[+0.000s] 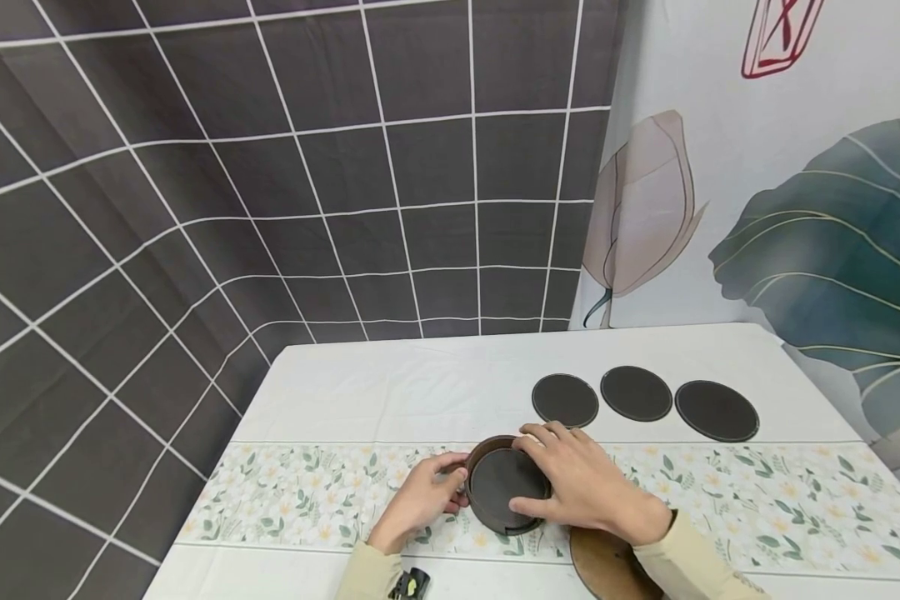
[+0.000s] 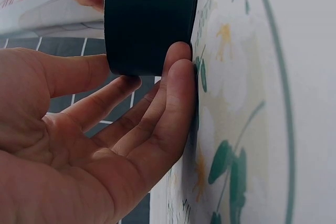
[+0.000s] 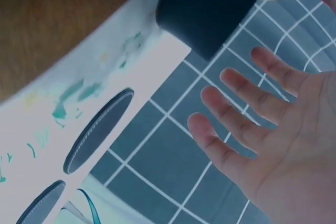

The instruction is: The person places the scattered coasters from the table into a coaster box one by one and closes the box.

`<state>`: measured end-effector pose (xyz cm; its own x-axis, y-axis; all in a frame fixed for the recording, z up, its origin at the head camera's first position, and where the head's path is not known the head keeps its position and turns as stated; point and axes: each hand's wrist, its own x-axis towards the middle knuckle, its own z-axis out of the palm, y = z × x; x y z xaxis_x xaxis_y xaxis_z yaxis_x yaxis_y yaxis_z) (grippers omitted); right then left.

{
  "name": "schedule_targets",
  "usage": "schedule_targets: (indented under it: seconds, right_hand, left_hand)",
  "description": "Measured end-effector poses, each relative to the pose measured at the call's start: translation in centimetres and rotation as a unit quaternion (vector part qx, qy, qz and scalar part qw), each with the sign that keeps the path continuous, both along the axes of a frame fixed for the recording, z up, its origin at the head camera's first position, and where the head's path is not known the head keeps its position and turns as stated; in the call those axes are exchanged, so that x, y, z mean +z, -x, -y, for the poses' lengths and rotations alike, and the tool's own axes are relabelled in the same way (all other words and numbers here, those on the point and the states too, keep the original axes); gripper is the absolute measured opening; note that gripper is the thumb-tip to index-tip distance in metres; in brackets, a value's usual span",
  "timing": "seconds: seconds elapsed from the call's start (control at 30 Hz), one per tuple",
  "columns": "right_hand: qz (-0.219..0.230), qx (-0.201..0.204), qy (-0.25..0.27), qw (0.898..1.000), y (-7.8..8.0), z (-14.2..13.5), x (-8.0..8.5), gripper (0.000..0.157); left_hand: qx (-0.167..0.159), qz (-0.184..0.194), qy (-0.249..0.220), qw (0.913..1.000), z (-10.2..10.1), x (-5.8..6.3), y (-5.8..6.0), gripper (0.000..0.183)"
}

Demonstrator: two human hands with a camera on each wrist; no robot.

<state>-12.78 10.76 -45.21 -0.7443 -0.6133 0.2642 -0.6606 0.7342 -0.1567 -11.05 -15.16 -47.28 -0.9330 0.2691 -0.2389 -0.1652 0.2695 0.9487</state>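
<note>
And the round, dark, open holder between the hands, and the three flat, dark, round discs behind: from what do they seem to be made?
The round, dark, open holder: perhaps leather or imitation leather, matt; its wall looks smooth, without clear grain, so plastic stays possible.
The flat, dark, round discs: likely leather or imitation leather, matt; stitch-like marks follow an edge.
</note>
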Motion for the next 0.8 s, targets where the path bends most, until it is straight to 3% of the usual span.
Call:
schedule_targets:
  seconds: [0.33, 0.8]
  right_hand:
    - [-0.009, -0.029, 0.022, 0.999, 1.4, -1.1, 1.3, 0.065]
    - [0.029, -0.074, 0.033, 0.996, 4.7, -3.6, 3.0, 0.07]
  left_hand:
    - [-0.002, 0.001, -0.009, 1.0, 0.0, 0.2, -0.1, 0.038]
    - [-0.003, -0.001, -0.009, 1.0, 0.0, 0.0, 0.0, 0.038]
